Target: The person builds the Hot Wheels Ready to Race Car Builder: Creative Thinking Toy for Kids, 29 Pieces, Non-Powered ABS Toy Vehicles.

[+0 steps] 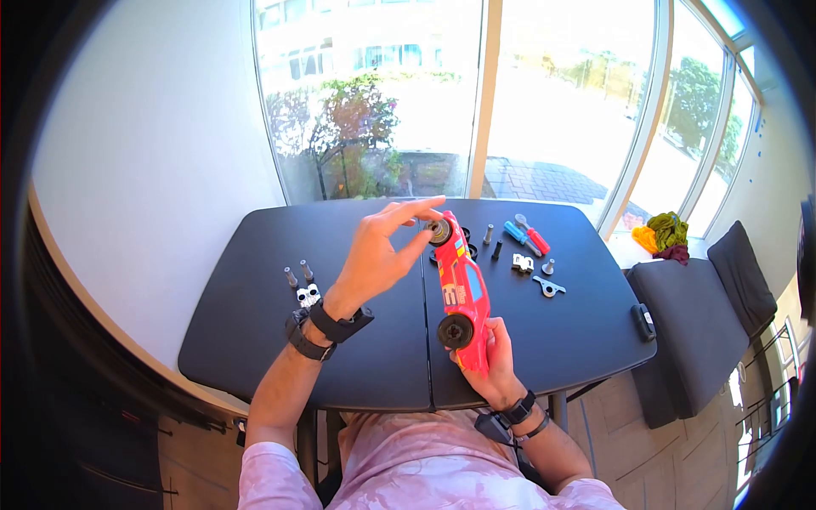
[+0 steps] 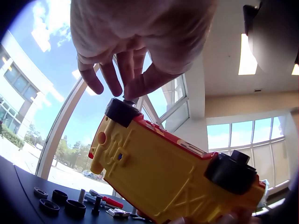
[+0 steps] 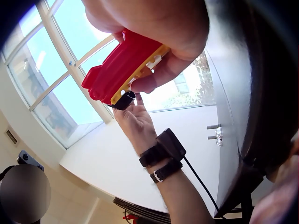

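Note:
A red toy car [image 1: 463, 285] with a yellow underside [image 2: 145, 172] is held up over the black table, tilted. My right hand [image 1: 501, 370] grips it by the near end, thumb along its side. At the far end, the left hand [image 1: 378, 255] reaches to the far wheel [image 2: 122, 112]. Its thumb and a fingertip pinch a small grey piece [image 2: 127, 101] at that wheel's hub, while the other fingers stay extended. The near wheel [image 1: 456, 331] is black and has a short peg [image 2: 240, 157] sticking out of its middle.
On the table [image 1: 365, 357], beyond the car, lie black rings [image 2: 75, 209], a turquoise screwdriver [image 1: 518, 235], a red tool [image 1: 535, 241], a silver block [image 1: 523, 263] and a grey flat piece [image 1: 550, 289]. Bolts [image 1: 291, 276] stand at left. A grey chair [image 1: 697, 331] is at right.

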The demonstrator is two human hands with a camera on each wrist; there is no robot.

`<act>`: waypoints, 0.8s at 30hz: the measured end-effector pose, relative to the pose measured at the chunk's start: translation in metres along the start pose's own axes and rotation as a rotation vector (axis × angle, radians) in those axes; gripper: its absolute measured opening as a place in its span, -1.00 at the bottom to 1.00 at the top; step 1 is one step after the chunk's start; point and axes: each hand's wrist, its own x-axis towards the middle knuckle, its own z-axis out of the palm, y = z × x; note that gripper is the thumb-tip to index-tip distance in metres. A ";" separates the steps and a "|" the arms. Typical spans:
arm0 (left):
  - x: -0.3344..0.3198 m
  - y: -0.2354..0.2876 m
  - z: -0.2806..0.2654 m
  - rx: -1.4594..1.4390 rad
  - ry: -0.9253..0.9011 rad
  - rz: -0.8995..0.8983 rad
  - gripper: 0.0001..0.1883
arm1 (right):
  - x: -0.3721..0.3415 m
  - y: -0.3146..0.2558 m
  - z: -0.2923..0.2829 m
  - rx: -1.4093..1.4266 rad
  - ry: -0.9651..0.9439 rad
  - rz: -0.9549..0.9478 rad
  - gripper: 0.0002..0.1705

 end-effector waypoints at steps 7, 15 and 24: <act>-0.001 -0.003 -0.001 0.226 -0.005 -0.126 -0.44 | -0.003 -0.001 0.005 0.028 0.004 0.002 -0.47; -0.003 0.005 0.004 0.220 0.109 0.003 -0.62 | -0.001 -0.002 0.003 0.028 -0.004 0.001 -0.47; -0.004 -0.003 0.002 0.277 0.057 0.017 -0.61 | 0.000 -0.001 0.001 0.034 -0.009 0.007 -0.48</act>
